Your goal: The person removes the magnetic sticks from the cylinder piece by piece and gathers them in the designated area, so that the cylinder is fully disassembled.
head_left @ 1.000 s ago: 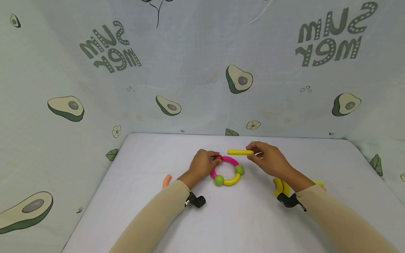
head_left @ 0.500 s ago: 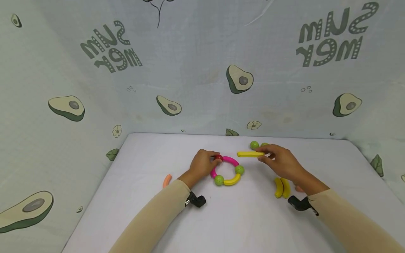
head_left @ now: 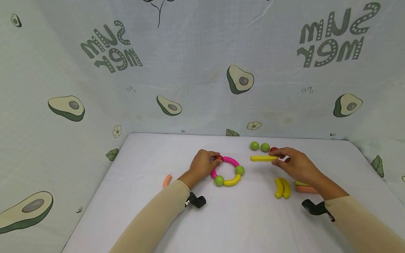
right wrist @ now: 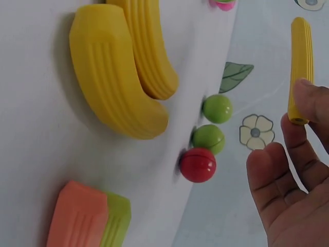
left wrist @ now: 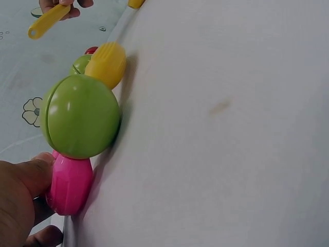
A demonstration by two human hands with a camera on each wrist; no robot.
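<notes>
A ring of curved pink and yellow sticks joined by balls lies mid-table; one of its green balls (left wrist: 82, 116) looms large in the left wrist view. My left hand (head_left: 202, 163) grips the ring's red ball (head_left: 219, 158) at its upper left. In the head view, my right hand (head_left: 295, 162) pinches one end of a straight yellow stick (head_left: 263, 158), raised above the table to the right of the ring. Its pinching thumb and finger show in the right wrist view around the yellow stick (right wrist: 302, 62).
Behind the yellow stick sit two loose green balls (head_left: 265, 147) and a red ball (right wrist: 198, 165). Two curved yellow pieces (head_left: 282, 188) lie at right, near an orange stick (head_left: 306, 189) and a green one (right wrist: 117, 218). A curved orange piece (head_left: 167, 180) rests beside my left sleeve.
My right hand has carried the yellow stick rightward and slightly toward me, away from the ring, uncovering the loose balls and curved yellow pieces. My left hand has kept its place.
</notes>
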